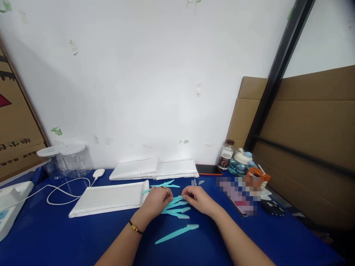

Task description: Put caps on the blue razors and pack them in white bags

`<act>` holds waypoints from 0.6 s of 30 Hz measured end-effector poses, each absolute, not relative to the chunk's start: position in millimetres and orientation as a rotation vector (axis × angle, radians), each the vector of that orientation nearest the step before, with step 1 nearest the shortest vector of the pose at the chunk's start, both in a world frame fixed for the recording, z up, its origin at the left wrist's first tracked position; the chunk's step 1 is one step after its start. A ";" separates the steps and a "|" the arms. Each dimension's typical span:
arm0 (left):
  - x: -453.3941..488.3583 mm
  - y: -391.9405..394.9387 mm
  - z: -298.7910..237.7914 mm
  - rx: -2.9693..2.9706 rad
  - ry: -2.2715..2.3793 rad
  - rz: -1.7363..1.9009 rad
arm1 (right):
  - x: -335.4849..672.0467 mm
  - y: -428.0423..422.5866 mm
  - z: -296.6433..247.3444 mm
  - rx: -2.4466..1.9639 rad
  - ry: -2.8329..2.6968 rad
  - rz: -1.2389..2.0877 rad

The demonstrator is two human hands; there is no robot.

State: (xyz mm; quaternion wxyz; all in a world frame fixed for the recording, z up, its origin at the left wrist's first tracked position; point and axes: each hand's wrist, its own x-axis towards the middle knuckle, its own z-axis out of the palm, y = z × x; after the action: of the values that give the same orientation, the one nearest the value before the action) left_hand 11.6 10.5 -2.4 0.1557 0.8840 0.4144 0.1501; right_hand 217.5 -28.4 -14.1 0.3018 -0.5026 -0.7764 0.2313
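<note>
Teal eyebrow razors [176, 234] lie on the blue table, one alone nearest me and several fanned out between my hands. My left hand [157, 200], with a bracelet at its wrist, is closed on the handle end of one eyebrow razor [178, 198]. At that razor's blade end, the thumb and fingers of my right hand [196, 198] are pinched together. The fingers partly hide the razor's ends. More eyebrow razors [168, 184] lie just beyond my left hand. Small translucent pieces, looking like blade caps [195, 182], rest beyond my right hand.
White flat packages [108, 199] lie at left and along the wall. Clear lidded jars [74, 162] and a white cable [66, 201] are farther left. At right are a dark phone [208, 169], a brown-capped bottle [226, 155], a teal jug [240, 163] and an orange box [256, 178].
</note>
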 end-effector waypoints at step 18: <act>-16.3 31.9 -9.3 2.560 1.664 0.339 | 243.5 2.4 -34.9 -1.844 -2.010 -0.042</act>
State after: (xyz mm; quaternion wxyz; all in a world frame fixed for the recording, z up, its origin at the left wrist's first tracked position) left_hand -16.3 31.9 -9.3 0.0348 0.8327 0.5415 0.1102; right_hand 243.5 2.4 -34.9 0.2055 -0.6614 -0.7211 -0.0149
